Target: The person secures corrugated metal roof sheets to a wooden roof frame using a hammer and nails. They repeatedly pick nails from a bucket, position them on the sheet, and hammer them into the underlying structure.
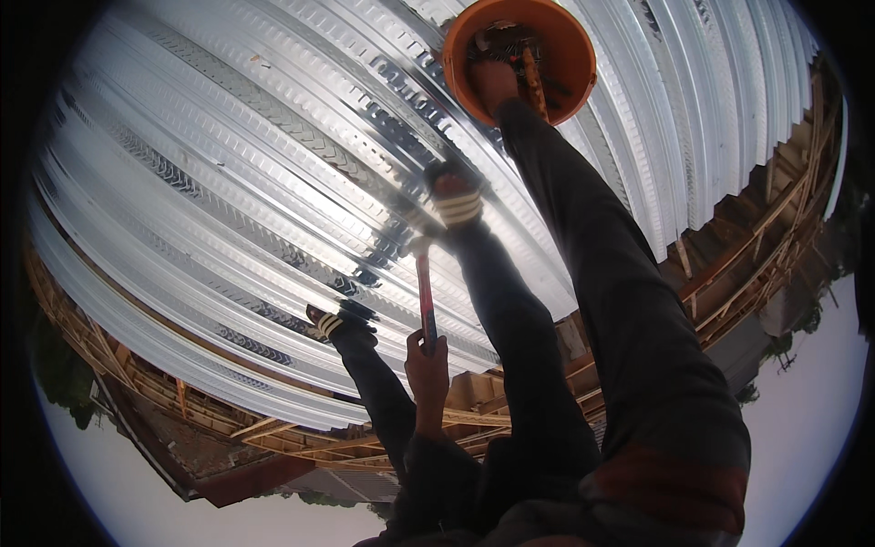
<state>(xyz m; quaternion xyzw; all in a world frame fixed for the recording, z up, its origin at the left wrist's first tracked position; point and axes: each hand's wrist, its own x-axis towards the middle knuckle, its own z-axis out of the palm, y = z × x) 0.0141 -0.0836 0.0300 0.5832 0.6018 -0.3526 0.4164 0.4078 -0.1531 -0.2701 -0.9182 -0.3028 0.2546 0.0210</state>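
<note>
My left hand is closed around the dark lower grip of a hammer with a red handle. The hammer points up and away from me, and its head is washed out by glare off the metal. To the right and farther off, my right hand reaches down inside an orange bucket. Its fingers are lost among the dark contents there. Beside that hand, a worn orange-brown stick or handle leans against the bucket's near wall.
Shiny ribbed metal roofing sheets spread under my feet in striped sandals. The bucket stands on them. Wooden roof framing shows past the sheets' near edge and at the right. A reddish-brown roof lies beyond, at lower left.
</note>
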